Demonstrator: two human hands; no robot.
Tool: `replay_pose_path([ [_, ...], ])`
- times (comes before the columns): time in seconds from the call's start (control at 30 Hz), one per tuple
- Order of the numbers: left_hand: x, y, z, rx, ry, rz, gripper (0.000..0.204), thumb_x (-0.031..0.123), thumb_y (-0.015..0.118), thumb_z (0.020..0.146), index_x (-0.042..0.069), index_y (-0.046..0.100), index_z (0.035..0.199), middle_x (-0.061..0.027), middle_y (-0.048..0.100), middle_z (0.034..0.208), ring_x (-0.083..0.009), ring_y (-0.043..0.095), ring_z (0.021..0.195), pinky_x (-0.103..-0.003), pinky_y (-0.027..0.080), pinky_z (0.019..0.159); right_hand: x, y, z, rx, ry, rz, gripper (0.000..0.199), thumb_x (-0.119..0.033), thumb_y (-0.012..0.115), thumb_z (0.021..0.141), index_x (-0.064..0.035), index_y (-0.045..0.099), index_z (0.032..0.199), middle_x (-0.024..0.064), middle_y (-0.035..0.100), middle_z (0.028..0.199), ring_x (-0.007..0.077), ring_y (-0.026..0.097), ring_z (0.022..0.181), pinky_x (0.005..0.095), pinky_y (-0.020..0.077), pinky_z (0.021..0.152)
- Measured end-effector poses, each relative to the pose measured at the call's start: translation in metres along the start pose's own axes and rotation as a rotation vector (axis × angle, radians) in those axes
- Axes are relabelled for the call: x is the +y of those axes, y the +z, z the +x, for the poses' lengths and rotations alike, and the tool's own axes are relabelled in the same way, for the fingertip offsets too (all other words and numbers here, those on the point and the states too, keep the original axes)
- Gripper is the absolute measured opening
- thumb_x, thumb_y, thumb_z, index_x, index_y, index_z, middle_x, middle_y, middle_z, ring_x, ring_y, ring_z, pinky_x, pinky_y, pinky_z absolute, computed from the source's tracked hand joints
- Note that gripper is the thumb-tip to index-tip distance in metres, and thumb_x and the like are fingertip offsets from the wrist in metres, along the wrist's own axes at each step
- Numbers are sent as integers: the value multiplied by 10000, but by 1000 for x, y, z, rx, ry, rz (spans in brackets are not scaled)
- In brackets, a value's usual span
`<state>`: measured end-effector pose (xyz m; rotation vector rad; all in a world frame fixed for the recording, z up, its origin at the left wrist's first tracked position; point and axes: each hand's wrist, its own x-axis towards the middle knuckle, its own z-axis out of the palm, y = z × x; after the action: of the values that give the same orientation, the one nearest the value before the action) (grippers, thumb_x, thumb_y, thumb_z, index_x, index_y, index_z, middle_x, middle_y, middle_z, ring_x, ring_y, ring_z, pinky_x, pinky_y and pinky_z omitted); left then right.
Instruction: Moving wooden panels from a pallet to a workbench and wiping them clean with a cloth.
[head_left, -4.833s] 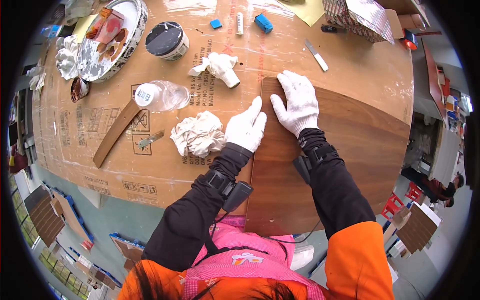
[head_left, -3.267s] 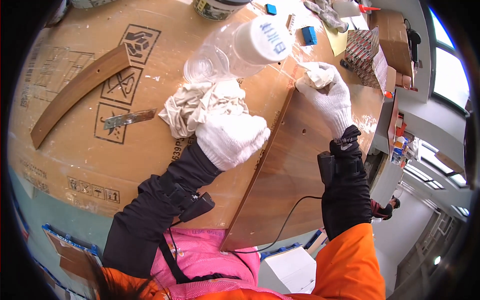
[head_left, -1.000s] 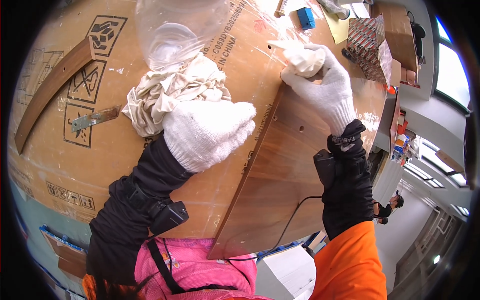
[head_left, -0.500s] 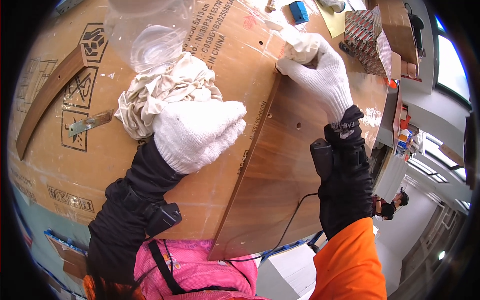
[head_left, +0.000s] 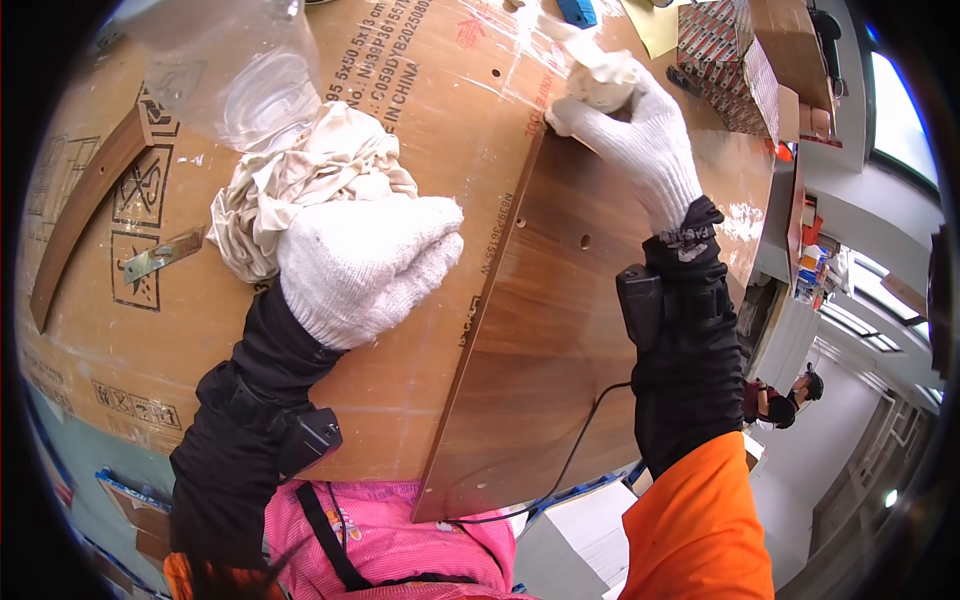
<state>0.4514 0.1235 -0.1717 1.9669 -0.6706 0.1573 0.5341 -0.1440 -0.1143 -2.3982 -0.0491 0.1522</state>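
Note:
My left hand (head_left: 370, 265), in a white knit glove, is closed with its fingers pressed together. A crumpled cream cloth (head_left: 300, 185) bunches out from its far side; the grip itself is hidden. My right hand (head_left: 640, 140), gloved alike, is curled around a whitish wad of cloth (head_left: 603, 82) at the far corner of a brown wood-grain board (head_left: 540, 340). This board has small holes and reaches back to my pink apron (head_left: 400, 530). A clear plastic container (head_left: 265, 95) is just beyond the cream cloth, partly cut off by the upper edge.
Printed cardboard (head_left: 380, 410) covers the worktop. At left lie a curved wooden strip (head_left: 92, 205) and a flat metal-ended tool (head_left: 162, 256). A blue block (head_left: 577, 11) and a patterned box (head_left: 725, 65) are at the far right. A black cable (head_left: 575, 450) crosses the board. Another person (head_left: 785, 398) is at the right.
The view has shifted slightly, so the container, cream cloth and left hand appear further left. The right hand stays at the board's far corner with its wad. Both hands remain closed.

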Motion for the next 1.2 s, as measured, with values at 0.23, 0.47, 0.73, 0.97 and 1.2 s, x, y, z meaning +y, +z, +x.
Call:
replay_pose_path([
  [0.23,2,-3,2,-6,-7,14,186,91,751,794,30,715,967,-120,681,747,-258,659,645,-329,527,608,64,-61,-54,118,250,-50,290,-94,790,754,-52,593,962,11,633,884,74,570,772,249,500,716],
  [0.47,0,-1,1,-29,-15,40,190,90,753,789,35,716,967,-120,687,760,-255,665,655,-333,530,622,10,-1,-12,111,-38,111,340,-200,812,739,-63,612,977,28,654,871,86,590,775,268,506,722],
  [0.73,5,-1,5,-13,19,28,195,101,749,788,48,720,973,-110,698,791,-250,667,657,-321,530,620,-33,25,-41,68,-123,-92,307,-191,778,765,-41,626,985,66,685,839,147,656,727,295,532,680],
  [0.97,-1,-4,-2,-79,-35,74,226,73,728,754,89,721,979,-95,702,807,-257,679,694,-327,535,637,-61,40,-92,-297,-175,-329,305,-168,770,690,-109,598,935,91,603,828,304,620,808,393,504,715],
  [1.2,-1,1,2,-3,42,14,146,104,722,811,69,706,952,-97,679,767,-264,667,686,-342,531,630,-22,11,-4,34,-206,-295,353,-187,796,764,-34,631,1037,39,685,840,57,604,755,233,513,712],
])
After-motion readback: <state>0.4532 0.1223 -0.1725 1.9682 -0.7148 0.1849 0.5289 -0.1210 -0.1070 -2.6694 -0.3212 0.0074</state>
